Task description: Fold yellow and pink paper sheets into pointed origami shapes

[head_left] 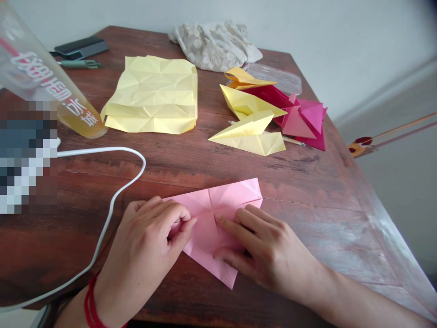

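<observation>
A creased sheet of pink origami paper (pixel 205 237) lies at a slant on the wooden table in front of me. My left hand (pixel 153 232), with a red cord bracelet at the wrist, pinches its left edge between thumb and curled fingers. My fingers hide that corner. On the right part of the sheet rests my right hand (pixel 256 241). Its index fingertip touches near the centre where the creases cross, and its thumb lies apart on the lower part. Fold lines run across the upper part of the paper.
Behind are a creased yellow sheet (pixel 153 95), yellow folded pieces (pixel 249 132) and magenta folded pieces (pixel 303 118). A plastic drink cup (pixel 68 91) stands left, near a white cable (pixel 111 205). Farther back are a pen (pixel 80 64), a patterned cloth (pixel 215 45) and a clear case (pixel 276 77).
</observation>
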`<state>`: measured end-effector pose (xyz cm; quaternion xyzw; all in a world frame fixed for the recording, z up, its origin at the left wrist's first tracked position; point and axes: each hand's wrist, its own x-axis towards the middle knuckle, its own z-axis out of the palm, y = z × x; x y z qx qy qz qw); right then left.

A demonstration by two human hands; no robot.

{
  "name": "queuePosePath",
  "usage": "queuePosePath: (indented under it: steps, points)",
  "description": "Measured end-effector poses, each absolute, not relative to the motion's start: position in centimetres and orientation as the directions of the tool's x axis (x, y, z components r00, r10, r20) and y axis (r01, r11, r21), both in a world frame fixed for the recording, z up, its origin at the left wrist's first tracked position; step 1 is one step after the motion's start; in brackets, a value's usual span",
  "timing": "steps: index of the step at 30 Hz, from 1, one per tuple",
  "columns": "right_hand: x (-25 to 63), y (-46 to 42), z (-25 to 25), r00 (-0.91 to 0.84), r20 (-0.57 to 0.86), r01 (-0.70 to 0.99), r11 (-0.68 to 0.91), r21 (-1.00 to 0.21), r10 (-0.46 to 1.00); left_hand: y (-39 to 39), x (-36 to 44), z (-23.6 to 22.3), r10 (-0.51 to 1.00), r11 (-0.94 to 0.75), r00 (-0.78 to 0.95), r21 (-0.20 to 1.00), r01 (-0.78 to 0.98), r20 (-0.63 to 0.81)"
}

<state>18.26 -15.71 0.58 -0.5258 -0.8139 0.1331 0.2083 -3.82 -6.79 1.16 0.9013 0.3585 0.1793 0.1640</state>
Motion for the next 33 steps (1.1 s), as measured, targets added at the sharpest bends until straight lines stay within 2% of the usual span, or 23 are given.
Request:
queuePosePath:
  steps: [5,12,22,24,26,29,32,33]
  points:
    - [18.0,-15.7,0.4,-0.307,0.223,0.816,0.377,-0.439,0.925,-6.9,-3.9,1.0,0.712,-0.683,0.672,0.425,0.594,0.203]
    - [18.1,-15.8,0.2,-0.339,0.242,0.833,0.409,-0.373,0.909,-6.8,-3.8,1.0,0.71,-0.685,0.674,0.423,0.593,0.205]
    - [18.1,-15.7,0.3,-0.353,0.237,0.831,0.419,-0.366,0.905,-6.5,-4.4,0.7,0.704,-0.689,0.676,0.441,0.575,0.218]
    - [18.0,-15.8,0.2,-0.352,0.243,0.833,0.421,-0.359,0.904,-6.6,-5.1,0.9,0.719,-0.673,0.655,0.469,0.572,0.233]
    - [18.0,-15.8,0.2,-0.354,0.244,0.834,0.423,-0.355,0.903,-7.4,-6.0,1.4,0.719,-0.685,0.635,0.447,0.575,0.284]
    - [17.8,-15.7,0.3,-0.357,0.243,0.832,0.425,-0.357,0.902,-9.8,-7.0,1.8,0.583,-0.812,0.731,0.281,0.511,0.354]
    - [17.7,-15.7,0.4,-0.354,0.244,0.829,0.424,-0.364,0.903,-12.5,-7.6,1.5,0.3,-0.952,0.899,0.152,0.264,0.318]
    - [17.7,-15.7,0.4,-0.353,0.245,0.829,0.423,-0.365,0.903,-13.2,-7.7,1.3,0.258,-0.965,0.925,0.121,0.233,0.278]
